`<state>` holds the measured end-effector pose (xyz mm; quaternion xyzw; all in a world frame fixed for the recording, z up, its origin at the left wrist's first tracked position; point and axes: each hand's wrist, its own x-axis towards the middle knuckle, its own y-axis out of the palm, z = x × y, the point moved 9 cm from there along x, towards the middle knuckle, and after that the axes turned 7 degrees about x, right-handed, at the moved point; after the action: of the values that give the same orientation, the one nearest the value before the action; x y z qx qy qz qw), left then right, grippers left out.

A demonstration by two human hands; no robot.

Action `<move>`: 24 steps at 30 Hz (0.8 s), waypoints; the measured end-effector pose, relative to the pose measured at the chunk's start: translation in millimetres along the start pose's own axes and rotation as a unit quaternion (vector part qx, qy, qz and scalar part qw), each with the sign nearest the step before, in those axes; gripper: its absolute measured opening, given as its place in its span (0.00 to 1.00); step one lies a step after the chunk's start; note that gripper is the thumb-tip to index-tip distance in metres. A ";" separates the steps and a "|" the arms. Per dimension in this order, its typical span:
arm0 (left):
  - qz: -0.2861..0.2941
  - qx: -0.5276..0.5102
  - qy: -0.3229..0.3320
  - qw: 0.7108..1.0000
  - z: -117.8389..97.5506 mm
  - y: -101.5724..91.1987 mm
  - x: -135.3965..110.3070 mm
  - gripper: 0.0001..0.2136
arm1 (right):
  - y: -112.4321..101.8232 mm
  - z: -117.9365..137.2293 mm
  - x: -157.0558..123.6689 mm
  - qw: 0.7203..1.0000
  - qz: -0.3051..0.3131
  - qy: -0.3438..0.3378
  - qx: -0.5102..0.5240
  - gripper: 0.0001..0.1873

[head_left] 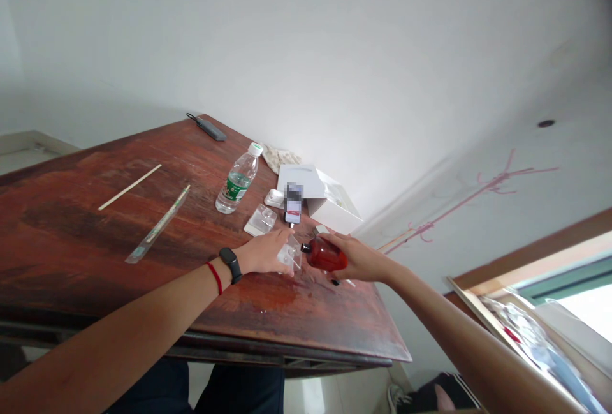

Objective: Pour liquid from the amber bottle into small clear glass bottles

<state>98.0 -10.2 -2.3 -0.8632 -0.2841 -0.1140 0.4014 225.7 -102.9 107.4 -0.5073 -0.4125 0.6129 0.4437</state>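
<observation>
My left hand (264,252) is closed around a small clear plastic container (290,254) resting on the dark red wooden table (86,229). My right hand (357,258) grips a small red bottle (326,254) tipped on its side, with its dark neck pointing at the clear container. The bottle's neck nearly touches the container. A black band and a red string sit on my left wrist.
Behind my hands lie a clear lid (261,220), a phone (292,205), a white box (321,197) and a water bottle (238,178). A wooden stick (129,187), a wrapped long item (157,226) and a grey device (209,127) lie further left. The table's edge runs close on the right.
</observation>
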 end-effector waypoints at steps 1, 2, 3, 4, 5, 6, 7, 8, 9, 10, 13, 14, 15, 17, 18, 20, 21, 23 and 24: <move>-0.001 0.000 0.000 1.000 0.1 0.0 -0.1 0.49 | 0.0 -0.5 0.1 1.000 -0.001 0.001 -0.002 0.50; -0.003 0.000 0.001 1.000 0.3 0.0 0.0 0.49 | 0.1 -0.9 0.2 1.000 -0.002 0.002 -0.004 0.50; -0.004 0.000 0.001 1.000 0.4 0.0 0.0 0.49 | 0.1 -1.4 0.3 1.000 -0.002 0.004 -0.006 0.50; -0.005 0.000 0.001 1.000 0.5 -0.1 0.2 0.49 | 0.1 -1.9 0.4 1.000 -0.003 0.005 -0.008 0.50; -0.006 0.001 0.001 1.000 0.6 0.0 0.3 0.49 | 0.1 -2.2 0.5 1.000 -0.003 0.006 -0.010 0.50; -0.006 0.001 0.001 1.000 0.5 0.0 0.4 0.49 | 0.1 -2.5 0.6 1.000 -0.004 0.007 -0.011 0.50; -0.005 0.001 0.001 1.000 0.4 0.1 0.4 0.49 | 0.1 -2.8 0.7 1.000 -0.004 0.008 -0.012 0.50; -0.005 0.002 0.001 1.000 0.2 0.3 0.4 0.49 | 0.1 -3.0 0.9 1.000 -0.005 0.008 -0.013 0.50; -0.004 0.003 0.001 1.000 0.1 0.4 0.4 0.49 | 0.1 -3.0 1.0 1.000 -0.005 0.007 -0.015 0.50; -0.003 0.004 0.001 1.000 -0.1 0.4 0.3 0.49 | 0.1 -3.0 1.1 1.000 -0.005 0.006 -0.016 0.51; -0.004 0.004 0.001 1.000 -0.5 0.2 -0.1 0.49 | 0.3 -2.6 1.2 1.000 -0.005 0.001 -0.016 0.51; -0.004 0.004 0.002 1.000 -0.6 0.2 -0.1 0.48 | 0.3 -2.4 1.1 1.000 -0.005 -0.002 -0.014 0.51; -0.005 0.003 0.002 1.000 -0.6 0.1 -0.2 0.48 | 0.3 -2.3 1.1 1.000 -0.005 -0.004 -0.012 0.51; -0.007 0.001 0.003 1.000 -0.5 -0.1 0.0 0.48 | 0.3 -2.6 1.1 1.000 -0.005 -0.006 -0.009 0.51; -0.008 0.000 0.003 1.000 -0.4 -0.1 0.2 0.48 | 0.3 -3.0 1.1 1.000 -0.005 -0.006 -0.009 0.51; -0.010 -0.002 0.002 1.000 -0.1 -0.3 0.7 0.48 | 0.3 -4.0 1.2 1.000 -0.006 -0.006 -0.009 0.51; -0.011 -0.002 0.001 1.000 0.0 -0.3 0.9 0.48 | 0.2 -4.4 1.3 1.000 -0.007 -0.007 -0.009 0.51; -0.010 -0.002 0.000 1.000 0.1 -0.4 1.2 0.48 | 0.2 -5.0 1.4 1.000 -0.009 -0.008 -0.011 0.52; -0.010 -0.002 -0.001 1.000 0.0 -0.5 1.3 0.47 | 0.2 -5.3 1.4 1.000 -0.009 -0.009 -0.012 0.52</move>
<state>98.8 -9.4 -1.4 -0.8612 -0.2927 -0.1179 0.3985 230.8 -101.3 106.0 -0.5035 -0.4286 0.6079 0.4396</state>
